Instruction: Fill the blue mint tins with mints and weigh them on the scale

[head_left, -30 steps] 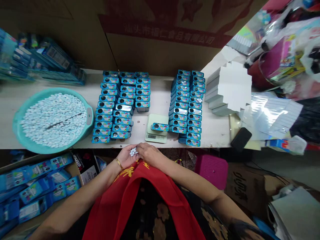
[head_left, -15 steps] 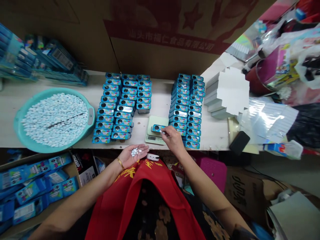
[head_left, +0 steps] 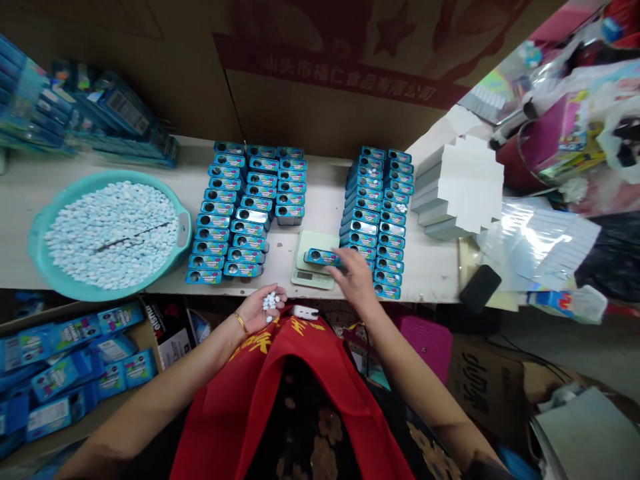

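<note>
1. Left hand [head_left: 261, 311] is near the middle of the frame, palm upward and fingers a little curled, carrying a small heap of white pellets [head_left: 271, 301].
2. Right hand [head_left: 357, 280] is right of centre, its thumb and forefinger apart around the right end of 1 blue box [head_left: 320, 257]; I cannot tell whether they grip it.
3. This blue box lies on a pale green scale [head_left: 302, 280], near the front edge of the worktop [head_left: 323, 190].
4. Left of the scale stand 3 columns of similar boxes [head_left: 209, 247]; to its right stand 2 more columns [head_left: 363, 227].
5. At left of the frame, a teal basin [head_left: 39, 250] is full of similar pellets [head_left: 100, 267].
</note>
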A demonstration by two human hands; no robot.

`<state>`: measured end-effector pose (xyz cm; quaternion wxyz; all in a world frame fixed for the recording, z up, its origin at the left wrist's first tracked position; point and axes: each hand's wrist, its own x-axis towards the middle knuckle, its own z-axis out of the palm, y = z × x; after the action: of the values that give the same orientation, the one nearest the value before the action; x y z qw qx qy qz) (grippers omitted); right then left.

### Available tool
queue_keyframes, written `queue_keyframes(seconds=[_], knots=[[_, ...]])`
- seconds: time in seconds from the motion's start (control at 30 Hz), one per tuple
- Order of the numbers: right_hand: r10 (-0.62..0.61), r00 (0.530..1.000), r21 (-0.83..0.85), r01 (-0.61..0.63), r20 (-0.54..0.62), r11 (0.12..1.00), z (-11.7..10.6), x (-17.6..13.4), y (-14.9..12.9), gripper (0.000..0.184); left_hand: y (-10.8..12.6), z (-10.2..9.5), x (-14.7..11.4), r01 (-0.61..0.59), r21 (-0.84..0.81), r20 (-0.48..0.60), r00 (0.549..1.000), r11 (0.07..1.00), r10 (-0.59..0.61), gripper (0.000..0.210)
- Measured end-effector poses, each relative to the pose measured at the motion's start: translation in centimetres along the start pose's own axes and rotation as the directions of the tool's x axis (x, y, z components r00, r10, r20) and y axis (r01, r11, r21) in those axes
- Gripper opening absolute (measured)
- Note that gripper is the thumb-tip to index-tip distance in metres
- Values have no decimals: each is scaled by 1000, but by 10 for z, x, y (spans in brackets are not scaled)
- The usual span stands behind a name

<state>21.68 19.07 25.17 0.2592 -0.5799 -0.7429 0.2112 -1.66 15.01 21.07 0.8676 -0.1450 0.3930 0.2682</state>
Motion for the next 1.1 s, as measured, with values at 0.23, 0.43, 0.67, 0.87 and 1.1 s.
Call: queue_keyframes(seconds=[0.23, 0.43, 0.67, 0.87, 1.1], knots=[[-8, 974, -235, 63, 226, 970, 4, 16, 46, 48, 2, -8, -11, -25, 8, -22, 999, 1000, 25, 16], [-9, 951, -275, 98, 308, 956, 20, 28, 17, 37, 4, -24, -14, -80, -130, -116, 991, 988, 65, 15], [-65, 963, -240, 130, 261, 962, 70, 80, -17, 40, 5, -32, -23, -147, -130, -130, 983, 981, 130, 10], [-43, 982, -204, 81, 184, 976, 87, 94, -4, 41, 5, -30, -27, -168, -93, -178, 973, 981, 150, 8], [34, 999, -419, -19, 28, 908, 1, 0, 41, 21, 9, -31, -19, -147, -81, -146, 980, 986, 134, 8]])
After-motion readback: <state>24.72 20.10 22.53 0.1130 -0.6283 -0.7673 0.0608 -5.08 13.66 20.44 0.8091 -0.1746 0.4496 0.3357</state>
